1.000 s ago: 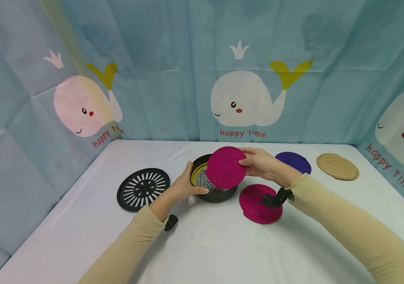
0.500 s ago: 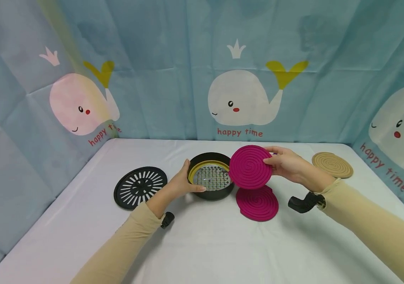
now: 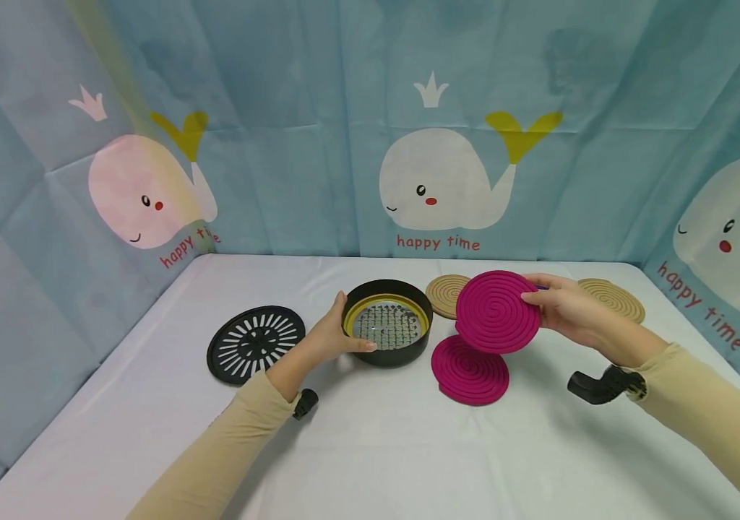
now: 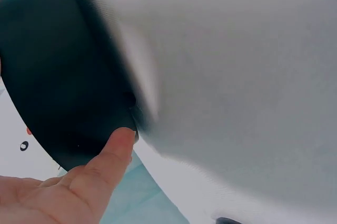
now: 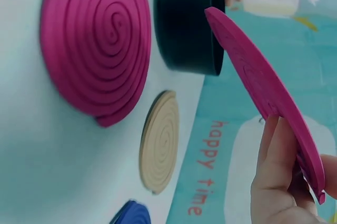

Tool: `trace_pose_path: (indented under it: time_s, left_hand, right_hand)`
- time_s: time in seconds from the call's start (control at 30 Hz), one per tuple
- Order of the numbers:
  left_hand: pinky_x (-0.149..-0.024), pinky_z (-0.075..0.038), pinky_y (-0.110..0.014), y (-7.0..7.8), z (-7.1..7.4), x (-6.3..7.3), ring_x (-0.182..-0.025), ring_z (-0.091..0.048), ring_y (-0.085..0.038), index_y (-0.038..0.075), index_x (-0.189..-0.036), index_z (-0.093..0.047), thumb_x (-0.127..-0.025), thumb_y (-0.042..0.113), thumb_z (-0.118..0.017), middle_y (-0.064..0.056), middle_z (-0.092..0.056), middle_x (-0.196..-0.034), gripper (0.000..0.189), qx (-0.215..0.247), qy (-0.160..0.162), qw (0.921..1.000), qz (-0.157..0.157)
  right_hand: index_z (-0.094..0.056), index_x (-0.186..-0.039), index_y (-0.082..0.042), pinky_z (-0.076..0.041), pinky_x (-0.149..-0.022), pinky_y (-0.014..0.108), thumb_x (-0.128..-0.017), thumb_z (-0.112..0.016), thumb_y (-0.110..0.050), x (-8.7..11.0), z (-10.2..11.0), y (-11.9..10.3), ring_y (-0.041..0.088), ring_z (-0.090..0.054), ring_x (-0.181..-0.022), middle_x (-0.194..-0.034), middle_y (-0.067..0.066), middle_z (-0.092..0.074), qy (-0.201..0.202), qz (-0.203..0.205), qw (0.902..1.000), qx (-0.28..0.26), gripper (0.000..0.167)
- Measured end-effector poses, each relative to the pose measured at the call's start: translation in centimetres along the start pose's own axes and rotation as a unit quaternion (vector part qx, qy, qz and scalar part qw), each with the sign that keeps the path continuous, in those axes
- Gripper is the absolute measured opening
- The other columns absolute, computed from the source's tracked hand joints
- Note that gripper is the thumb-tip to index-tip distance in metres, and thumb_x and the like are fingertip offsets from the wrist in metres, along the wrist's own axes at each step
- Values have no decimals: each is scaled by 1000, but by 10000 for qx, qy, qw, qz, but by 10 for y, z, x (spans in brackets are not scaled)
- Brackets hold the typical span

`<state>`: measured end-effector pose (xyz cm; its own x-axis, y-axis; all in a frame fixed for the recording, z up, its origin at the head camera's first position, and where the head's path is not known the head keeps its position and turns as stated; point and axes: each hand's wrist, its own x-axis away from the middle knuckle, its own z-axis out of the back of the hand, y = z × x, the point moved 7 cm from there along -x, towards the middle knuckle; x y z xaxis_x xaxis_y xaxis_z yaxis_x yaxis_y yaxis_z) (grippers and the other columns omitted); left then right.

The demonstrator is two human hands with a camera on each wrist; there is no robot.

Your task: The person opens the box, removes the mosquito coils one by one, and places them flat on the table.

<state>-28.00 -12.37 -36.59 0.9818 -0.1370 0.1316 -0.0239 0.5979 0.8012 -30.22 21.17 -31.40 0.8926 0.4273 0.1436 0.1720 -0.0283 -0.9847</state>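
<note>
My left hand grips the left side of a round black container, its thumb along the near wall. Inside the container are a yellow ring and a grey, grid-like bottom. In the left wrist view the thumb presses the dark outer wall. To the right, my right hand pinches a magenta spiral coaster by its right edge, held up above the table with its flat face turned to the head view. Below it, a second magenta coaster lies on the white cloth, partly overlapped in the head view.
A tan spiral coaster lies just right of the container, another tan coaster farther right. A blue coaster is mostly hidden behind the right hand. A black slotted disc lies left. A whale-print curtain hangs behind.
The right hand has carried the magenta coaster rightward from over the container, uncovering the container's inside and then the near tan coaster. The left hand keeps its grip on the container.
</note>
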Motion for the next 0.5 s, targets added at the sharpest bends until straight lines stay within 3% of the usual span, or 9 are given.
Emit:
trace_pose_path:
  time_s: [0.13, 0.5]
  left_hand:
    - [-115, -19, -51, 1, 0, 1, -145, -13, -36, 0, -154, 6, -80, 22, -82, -16, -5, -161, 117, -52, 28, 10000, -11]
    - [-114, -21, -52, -2, -2, 2, -145, -16, -37, -1, -154, 4, -80, 24, -83, -17, -9, -161, 117, -93, 183, 9998, 7]
  right_hand:
    - [-54, -112, -11, -54, -69, 26, -100, -48, -2, 9, 15, 3, 10, -62, -79, -97, -1, -64, 150, -18, 9997, -169, 17]
    - [-64, -104, -18, -54, -71, 28, -101, -46, -2, 26, 48, 12, 13, -63, -84, -101, -1, -64, 186, 53, 9994, -285, 24]
